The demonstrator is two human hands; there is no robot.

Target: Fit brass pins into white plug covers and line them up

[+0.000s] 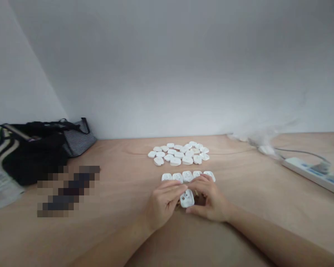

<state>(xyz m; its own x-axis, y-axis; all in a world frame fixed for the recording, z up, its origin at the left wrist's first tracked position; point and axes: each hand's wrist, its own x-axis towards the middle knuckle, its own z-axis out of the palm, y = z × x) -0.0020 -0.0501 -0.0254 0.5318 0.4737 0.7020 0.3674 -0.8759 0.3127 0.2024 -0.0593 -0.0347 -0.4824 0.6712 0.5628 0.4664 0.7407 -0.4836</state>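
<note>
We have our L hand (163,204) and our R hand (210,198) close together near the front of a flat, light brown wooden table (247,207). Btw them is one small white rounded plastic plug piece (187,198) w/ holes in its face. Both hands have hold of it. Our L fingers (175,189) lie along its top edge, and our R thumb (193,210) presses on its low edge. The grip is almost closed, w/ the piece pinched btw them, a bit tilted and up off the table. Tiny tan bits show by the hands, but they are too small to tell.

Just past our fingers is a neat row of five white plastic plug pieces (187,176), side by side. Our R fingers cover part of the row from our view. Farther back is a big loose heap of white plastic pieces (178,152).

To the left are a black cloth bag w/ cream stripes (30,159), a grey striped bag (78,139) touching it, and a shiny clear plastic packet (0,183). A blocky blurred patch (68,191) sits on the table, and we can't tell what's under it. To the right are a long white power strip (311,174) and a thin grey cable (300,150). A white wall (183,66) stands behind it all.
</note>
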